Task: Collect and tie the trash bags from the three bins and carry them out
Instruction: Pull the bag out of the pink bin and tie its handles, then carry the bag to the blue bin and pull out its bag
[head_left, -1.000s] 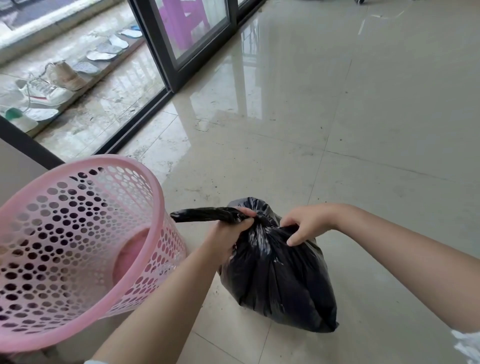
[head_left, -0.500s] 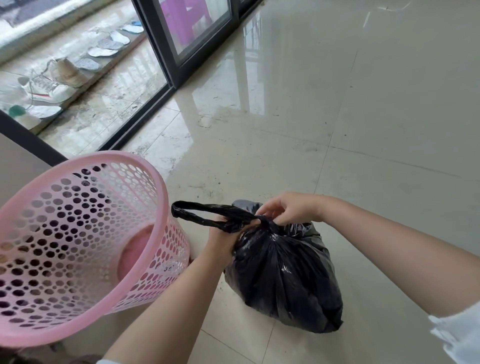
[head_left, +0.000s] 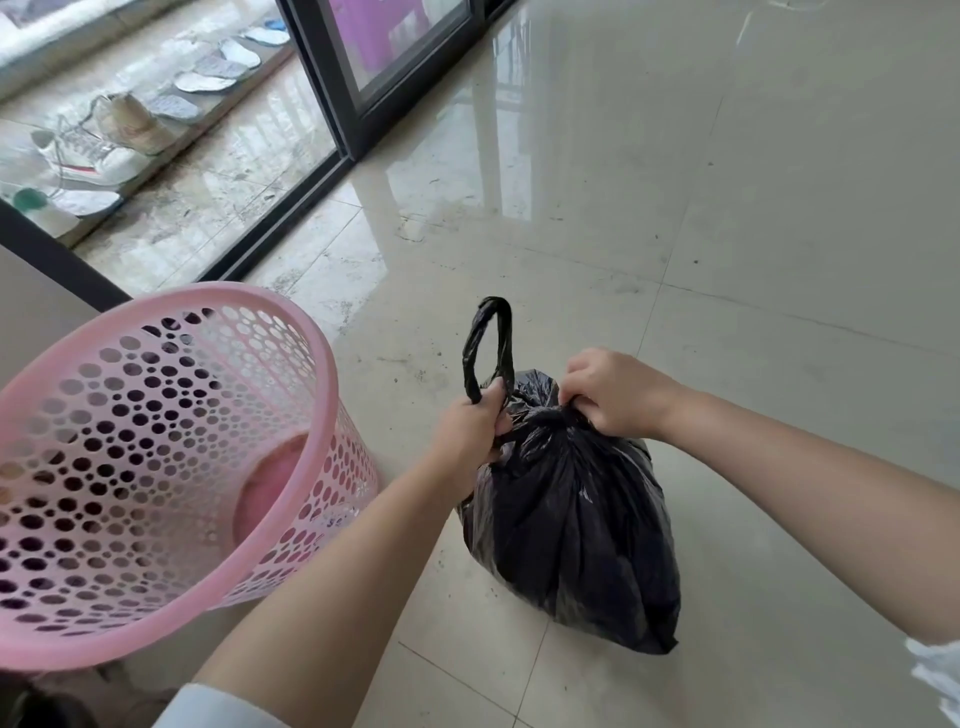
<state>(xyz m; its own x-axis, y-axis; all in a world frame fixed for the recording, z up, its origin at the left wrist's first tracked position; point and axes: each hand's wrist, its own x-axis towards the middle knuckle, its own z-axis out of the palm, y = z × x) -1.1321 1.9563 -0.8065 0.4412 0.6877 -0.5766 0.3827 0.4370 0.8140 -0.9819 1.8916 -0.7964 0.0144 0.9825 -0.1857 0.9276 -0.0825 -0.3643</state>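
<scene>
Right now your left hand (head_left: 475, 428) has its fingers curled round the base of one twisted loop (head_left: 488, 345) of the bag (head_left: 576, 525), holding it upright so it stays clear of the knot. Your right hand (head_left: 610, 395) pinches the gathered neck on the other side, which probably keeps the mouth closed while you tie. That bag sits on the floor (head_left: 753, 234), just beside the pink bin (head_left: 156, 452), close enough to work on where you lifted it out. Judging by this, the tying is under way, not finished.

No legible text; blurred marks on pink bin (head_left: 332, 522).
</scene>
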